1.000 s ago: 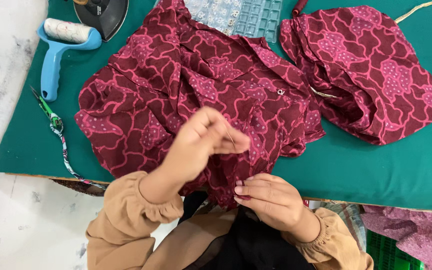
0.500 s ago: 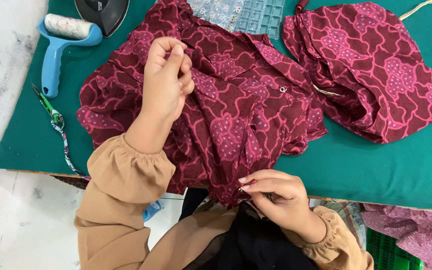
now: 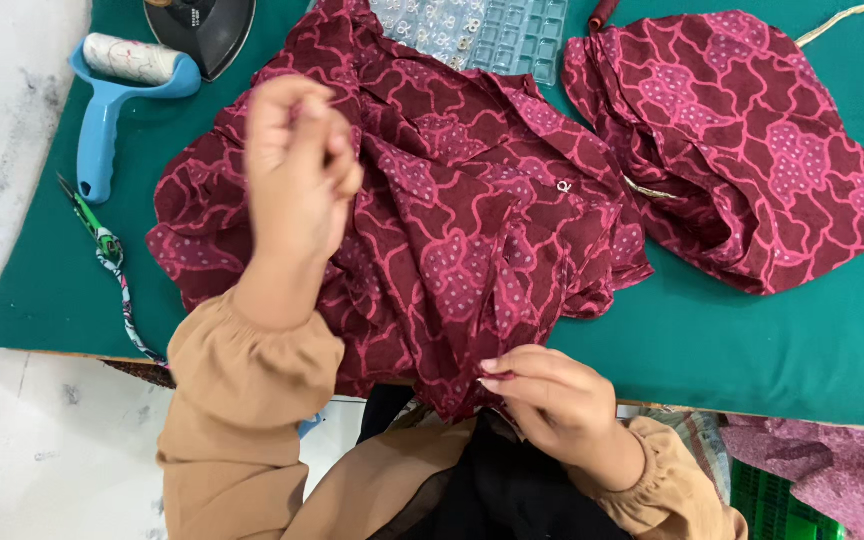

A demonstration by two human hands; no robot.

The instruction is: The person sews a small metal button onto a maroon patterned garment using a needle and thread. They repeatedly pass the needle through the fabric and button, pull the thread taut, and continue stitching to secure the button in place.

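Observation:
A maroon garment with a pink pattern lies crumpled on a green padded mat, its near edge hanging over the front of the table. My left hand is raised above the garment's left side. Its fingertips are pinched together, and anything between them is too small to see. My right hand pinches the garment's near edge at the table front. A small metal fastener shows on the cloth right of centre.
A second garment of the same cloth is piled at the right. At the back left are a blue lint roller, a dark iron and small snips on a patterned strap. A clear compartment tray sits behind, and a green crate below right.
My left hand has risen from beside the right hand at the near edge, up and away over the garment's left side. The right hand has stayed pinching the hem.

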